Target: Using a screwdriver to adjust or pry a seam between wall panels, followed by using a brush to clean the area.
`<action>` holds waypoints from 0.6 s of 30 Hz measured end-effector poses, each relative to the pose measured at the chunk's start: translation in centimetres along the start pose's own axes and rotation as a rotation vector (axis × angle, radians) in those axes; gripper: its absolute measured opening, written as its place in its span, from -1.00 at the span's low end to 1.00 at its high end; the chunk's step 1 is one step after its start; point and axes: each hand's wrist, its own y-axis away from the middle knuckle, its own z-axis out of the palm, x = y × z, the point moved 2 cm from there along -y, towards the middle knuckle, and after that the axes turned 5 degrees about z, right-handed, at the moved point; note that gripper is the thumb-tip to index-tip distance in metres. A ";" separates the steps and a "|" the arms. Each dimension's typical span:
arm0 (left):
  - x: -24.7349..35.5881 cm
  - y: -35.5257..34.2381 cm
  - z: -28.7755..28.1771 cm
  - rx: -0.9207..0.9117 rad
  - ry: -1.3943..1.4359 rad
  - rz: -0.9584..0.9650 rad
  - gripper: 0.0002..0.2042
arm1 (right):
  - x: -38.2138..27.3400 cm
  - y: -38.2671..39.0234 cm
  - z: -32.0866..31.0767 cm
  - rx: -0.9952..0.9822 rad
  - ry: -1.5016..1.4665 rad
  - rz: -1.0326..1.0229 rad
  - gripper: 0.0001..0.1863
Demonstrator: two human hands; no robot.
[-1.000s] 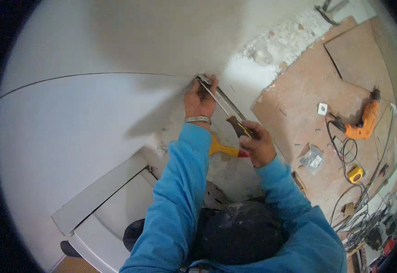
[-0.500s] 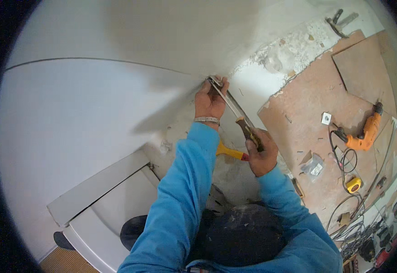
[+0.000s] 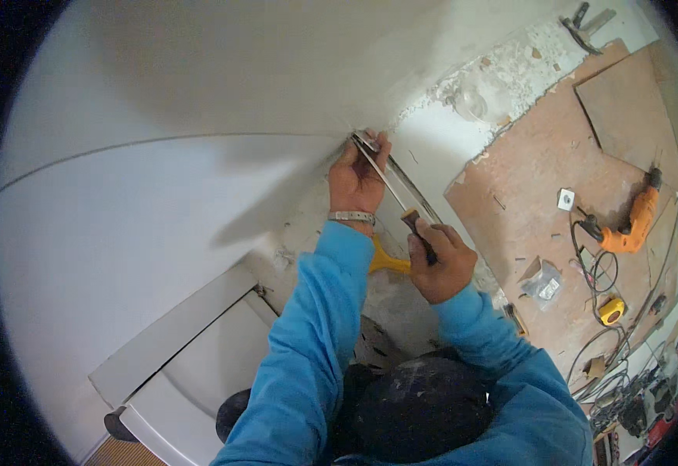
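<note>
My right hand (image 3: 446,270) is wrapped round the dark handle of a screwdriver (image 3: 386,179). Its long metal shaft slants up and left to my left hand (image 3: 354,186). The fingers of that hand curl around a small metal piece (image 3: 367,140) by the wall, where the shaft's tip also lies; the exact kind of piece is hard to make out. Below the hands lies a tool with a yellow handle (image 3: 388,257), partly covered by my left sleeve and right hand.
On the brown board (image 3: 502,179) to the right lie an orange power drill (image 3: 635,223), a yellow tape measure (image 3: 611,311), a plastic bag (image 3: 542,283) and cables. A hammer (image 3: 579,33) rests at the far right. White panels (image 3: 191,342) stand at the lower left.
My right fingers have shifted their grip round the screwdriver's handle, covering more of it. My left hand stays by the wall. The view has tilted slightly.
</note>
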 end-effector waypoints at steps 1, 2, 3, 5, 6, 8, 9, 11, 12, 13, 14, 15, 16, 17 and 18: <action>0.1 -0.1 -0.1 0.000 -0.008 0.005 -0.78 | 0.0 0.1 -0.4 -0.026 -0.066 0.075 -0.78; 0.1 -0.1 -0.1 -0.005 0.000 0.010 -0.78 | 0.5 -0.3 -0.5 -0.024 -0.076 0.077 -0.78; 0.2 -0.2 -0.1 -0.011 0.006 0.014 -0.78 | 2.2 -0.7 0.3 -0.262 -0.693 0.661 -0.78; 0.0 -0.4 0.4 -0.021 0.031 -0.024 -0.79 | 3.3 0.4 0.9 -0.469 -1.310 1.267 -0.75; -0.2 -0.3 0.7 -0.040 0.067 -0.045 -0.79 | 3.6 0.8 0.7 -0.493 -1.377 1.331 -0.75; 0.3 -0.1 0.8 -0.042 0.039 -0.034 -0.80 | 4.0 1.0 0.8 -0.558 -1.526 1.429 -0.73; 0.3 0.1 0.9 -0.046 0.027 -0.018 -0.80 | 4.1 1.1 0.7 -0.591 -1.598 1.473 -0.73; 0.3 -0.2 0.5 0.000 -0.027 0.017 -0.80 | 4.0 0.4 1.6 -0.693 -1.747 1.532 -0.71; 0.5 -0.6 0.3 0.059 -0.066 0.052 -0.79 | 3.8 0.2 1.9 -0.704 -1.755 1.510 -0.71; 0.4 -0.6 0.2 0.058 -0.066 0.054 -0.79 | 4.0 0.4 1.5 -0.554 -1.404 1.195 -0.74; 0.2 -0.7 0.1 0.014 -0.026 0.038 -0.79 | 3.9 0.4 1.0 -0.406 -1.049 0.883 -0.74; 0.3 -1.0 -0.1 -0.028 0.014 0.023 -0.79 | 3.8 0.5 1.2 -0.412 -1.047 0.884 -0.74; 0.2 -0.8 -0.2 -0.016 0.021 0.016 -0.79 | 3.5 0.5 1.1 -0.368 -0.952 0.810 -0.75; 0.5 -0.7 -0.2 -0.025 0.020 0.003 -0.79 | 3.1 0.3 1.0 -0.329 -0.857 0.737 -0.76; 0.6 -0.6 -0.5 -0.033 0.020 -0.008 -0.79 | 2.6 0.3 1.0 -0.293 -0.761 0.664 -0.76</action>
